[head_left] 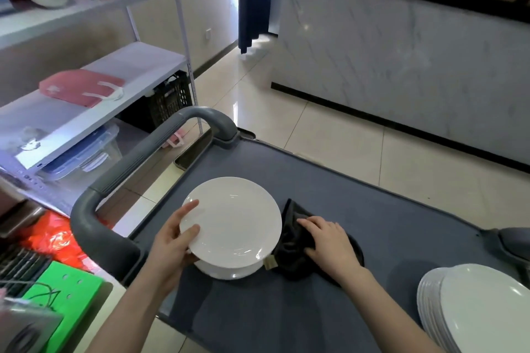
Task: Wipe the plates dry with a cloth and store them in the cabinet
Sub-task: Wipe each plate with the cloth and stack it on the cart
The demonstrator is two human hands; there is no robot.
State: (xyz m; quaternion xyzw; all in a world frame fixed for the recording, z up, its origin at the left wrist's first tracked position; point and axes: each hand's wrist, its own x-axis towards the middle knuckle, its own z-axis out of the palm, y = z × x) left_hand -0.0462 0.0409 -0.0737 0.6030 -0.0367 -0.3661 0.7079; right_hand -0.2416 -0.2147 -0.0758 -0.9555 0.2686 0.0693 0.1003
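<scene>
A white plate [233, 222] is held slightly tilted above a small stack of white plates [226, 271] on the grey cart top [329, 186]. My left hand [172, 241] grips its left rim, thumb on top and fingers underneath. Just right of the plate lies a crumpled dark cloth [295, 243]. My right hand [329, 241] rests on the cloth with fingers curled into it. A second, taller stack of white plates [470, 309] stands at the cart's near right corner.
The cart's grey handle [126, 172] arches along the left side. A white shelf unit [94, 94] holding a pink bag, boxes and a black crate stands to the left. A marble-fronted counter [401, 60] runs along the right, with tiled floor between.
</scene>
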